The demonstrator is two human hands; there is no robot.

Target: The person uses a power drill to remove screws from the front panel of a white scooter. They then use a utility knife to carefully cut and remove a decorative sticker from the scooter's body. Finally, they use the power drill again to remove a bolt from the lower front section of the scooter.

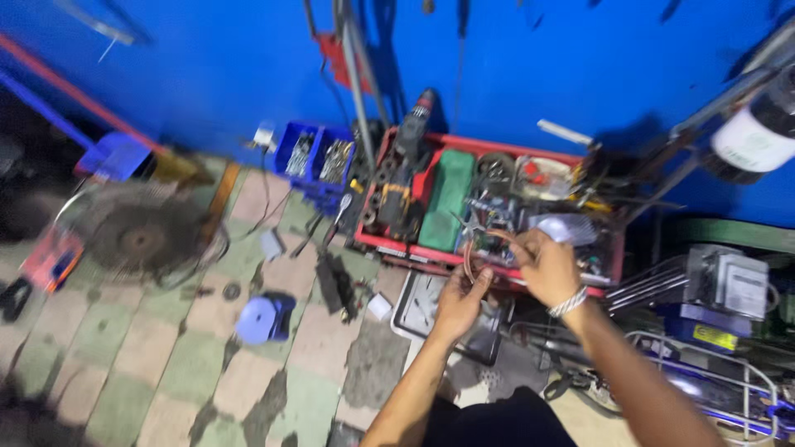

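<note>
Left hand: the left hand (458, 300) sits nearest, low in the view, fingers curled and pinched on the lower part of a thin reddish wire loop (478, 255).
Right hand: the right hand (546, 266), with a pale beaded bracelet (568, 303) at the wrist, is just beyond and to the right; its fingers are bent around the upper end of the same loop, closed but not a tight fist, as far as the blur allows.
Wire: it arcs between the two hands, held in the air over the near edge of the red tray (389, 245), not resting on anything.
Step in hand: by my reading, the wire is being bent or coiled between the hands, a shaping stage with both ends gripped.
What a further bend calls for: one hand anchoring firmly while the other turns, and the loop kept clear of the clutter below so it does not snag.
Floor nearby: a checked tile floor (149, 348) with a small blue stool (263, 319) and a round fan grille (142, 236) to the left.
Tray: the red tray carries a cordless drill (403, 165), a green box (448, 197) and loose parts, too blurred to name.
Further back: blue bins (316, 157) of small metal pieces stand against a blue wall (224, 58).
</note>
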